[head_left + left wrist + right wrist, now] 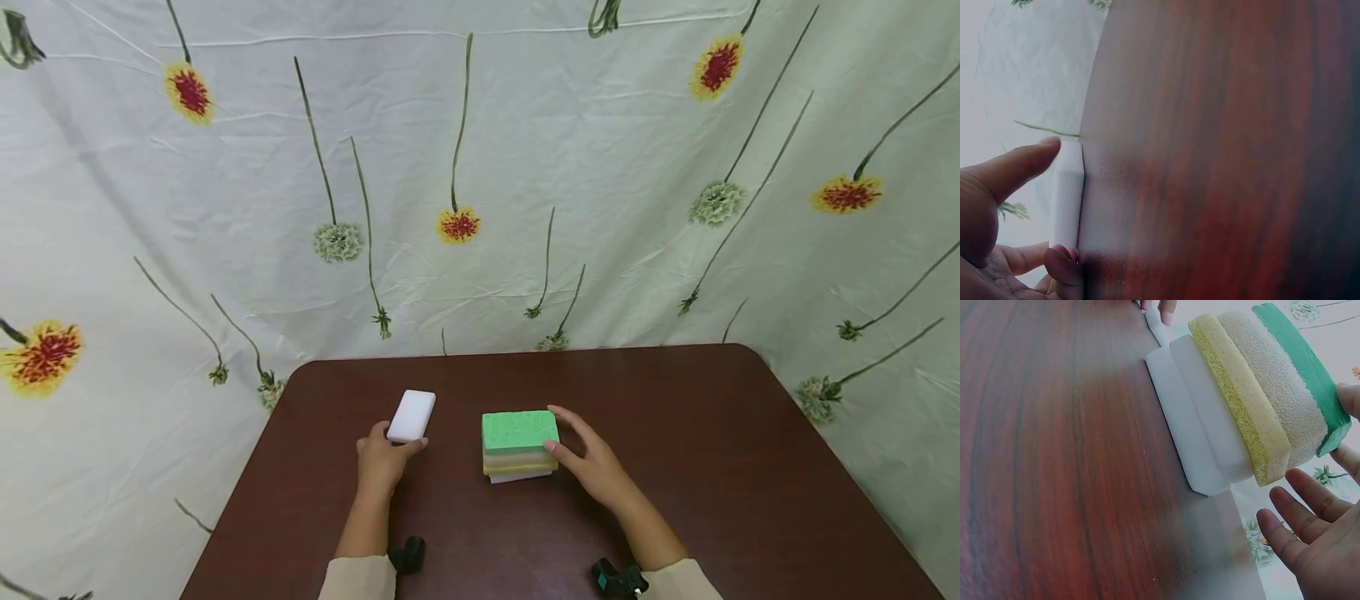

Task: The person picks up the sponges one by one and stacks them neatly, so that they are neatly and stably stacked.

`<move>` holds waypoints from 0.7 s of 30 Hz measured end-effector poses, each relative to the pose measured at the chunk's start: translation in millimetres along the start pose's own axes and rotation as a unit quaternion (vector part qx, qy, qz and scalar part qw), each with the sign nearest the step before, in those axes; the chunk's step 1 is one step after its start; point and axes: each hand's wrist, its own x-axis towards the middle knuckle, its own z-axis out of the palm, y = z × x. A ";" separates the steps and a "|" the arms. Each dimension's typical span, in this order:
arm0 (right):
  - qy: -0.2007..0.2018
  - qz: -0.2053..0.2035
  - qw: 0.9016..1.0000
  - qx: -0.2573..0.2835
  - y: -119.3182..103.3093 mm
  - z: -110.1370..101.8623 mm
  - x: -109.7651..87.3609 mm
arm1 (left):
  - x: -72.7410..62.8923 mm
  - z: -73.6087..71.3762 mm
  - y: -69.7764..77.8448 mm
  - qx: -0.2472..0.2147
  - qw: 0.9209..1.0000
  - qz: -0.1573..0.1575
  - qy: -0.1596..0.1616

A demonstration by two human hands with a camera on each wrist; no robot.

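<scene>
My left hand [381, 463] holds a white sponge block [412, 416] low at the table's left side. In the left wrist view the thumb is at one end of the block [1067, 200] and curled fingers are at the other. At the right, a stack has a green sponge [520, 431] on top. Below it the right wrist view shows a beige porous sponge [1275, 384], a yellow sponge [1241, 400] and two white blocks [1188, 419]. My right hand [600, 468] pinches the green sponge's right end between thumb and index finger; its other fingers are spread, apart from the stack.
The dark brown table [675, 433] has rounded far corners. Behind it hangs a white cloth [525, 142] printed with flowers. Dark wrist bands [618, 577] sit at both sleeve cuffs.
</scene>
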 end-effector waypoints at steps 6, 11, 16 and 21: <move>0.001 0.005 1.000 -0.002 1.0 0.2 0.4 | 3.9 -1.2 -0.2 0.056 0.998 0.008 -0.002; 0.002 0.006 1.000 -0.001 0.5 0.7 0.3 | 6.0 -1.9 -1.8 0.069 0.997 0.016 0.007; 0.001 0.005 1.000 -0.002 1.4 0.9 0.4 | 6.8 -1.0 -3.1 0.060 0.998 0.016 0.013; -0.001 0.001 1.000 0.002 1.1 1.0 0.7 | 6.9 -0.2 -4.8 0.033 0.999 0.010 0.017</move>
